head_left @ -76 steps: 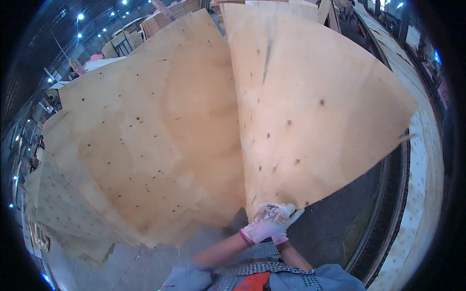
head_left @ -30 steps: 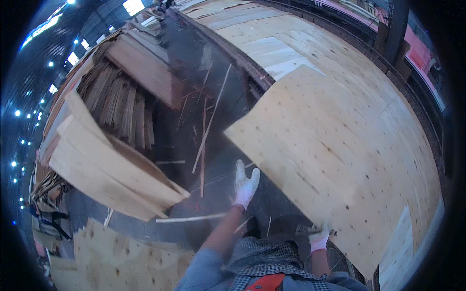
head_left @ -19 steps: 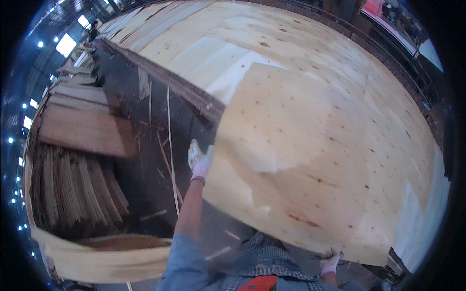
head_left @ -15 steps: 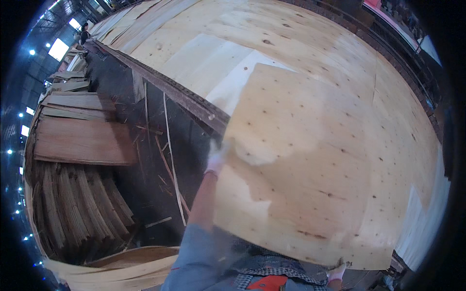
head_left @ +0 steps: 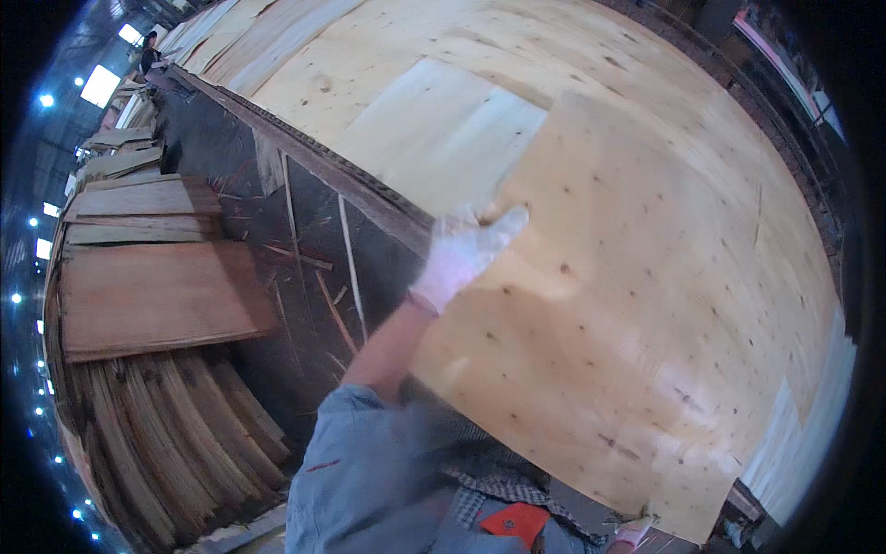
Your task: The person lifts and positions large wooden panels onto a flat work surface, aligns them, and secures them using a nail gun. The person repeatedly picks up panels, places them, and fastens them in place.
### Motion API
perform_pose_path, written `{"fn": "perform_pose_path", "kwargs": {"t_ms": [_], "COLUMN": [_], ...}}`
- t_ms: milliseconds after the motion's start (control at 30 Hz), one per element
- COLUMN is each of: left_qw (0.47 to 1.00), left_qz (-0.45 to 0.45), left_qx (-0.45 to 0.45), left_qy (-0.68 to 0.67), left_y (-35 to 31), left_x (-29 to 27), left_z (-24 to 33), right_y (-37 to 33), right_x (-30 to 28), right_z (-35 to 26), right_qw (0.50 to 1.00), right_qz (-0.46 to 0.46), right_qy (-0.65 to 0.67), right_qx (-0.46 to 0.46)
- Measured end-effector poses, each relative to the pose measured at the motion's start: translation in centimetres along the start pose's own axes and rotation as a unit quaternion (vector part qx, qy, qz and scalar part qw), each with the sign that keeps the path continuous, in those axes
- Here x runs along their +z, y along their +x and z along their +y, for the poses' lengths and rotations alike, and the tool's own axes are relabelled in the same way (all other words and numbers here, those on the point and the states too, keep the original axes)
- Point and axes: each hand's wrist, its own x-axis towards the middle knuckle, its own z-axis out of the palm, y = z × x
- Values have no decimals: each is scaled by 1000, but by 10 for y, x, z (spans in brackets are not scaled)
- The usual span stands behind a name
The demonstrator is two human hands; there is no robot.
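A broad, thin wood veneer sheet (head_left: 591, 305) dotted with small dark knots lies in front of me, over other veneer. My left hand (head_left: 466, 249), in a white and pink glove, pinches its left edge, the thumb on top and the fingers partly hidden. At the near edge, close to the right corner, my right hand (head_left: 633, 532) grips the same sheet; only a bit of its glove shows. Just beyond my left hand is a paler veneer piece (head_left: 438, 129).
The long veneer-covered table has a dark rail (head_left: 305, 157) on its left. Left of that, reddish veneer sheets (head_left: 166, 295) rest on a stack of curved wood layers (head_left: 175, 425). Thin wood strips (head_left: 349, 258) litter the floor. A person (head_left: 152, 60) is at the far left.
My left hand has moved up and right along the sheet's left edge, its thumb now on top. The sheet has shifted and covers part of the pale veneer differently. My view has turned slightly.
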Motion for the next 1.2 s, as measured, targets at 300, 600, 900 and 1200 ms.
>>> {"fn": "perform_pose_path", "kwargs": {"t_ms": [300, 600, 900, 1200], "left_qw": [990, 988, 990, 993], "left_qz": [139, 150, 110, 54], "left_qx": [-14, -4, -42, -89], "left_qy": [16, -31, 77, -50], "left_y": [165, 186, 191, 218], "left_x": [-318, -345, -365, -363], "left_z": [-127, -114, -127, -202], "right_y": [-196, -219, -287, -299], "right_x": [287, 324, 321, 341], "right_z": [211, 264, 268, 262], "right_qw": [994, 988, 987, 990], "right_qz": [-49, -92, -5, 63], "right_qy": [68, 100, 149, 128], "right_qx": [67, 78, 62, -9]}}
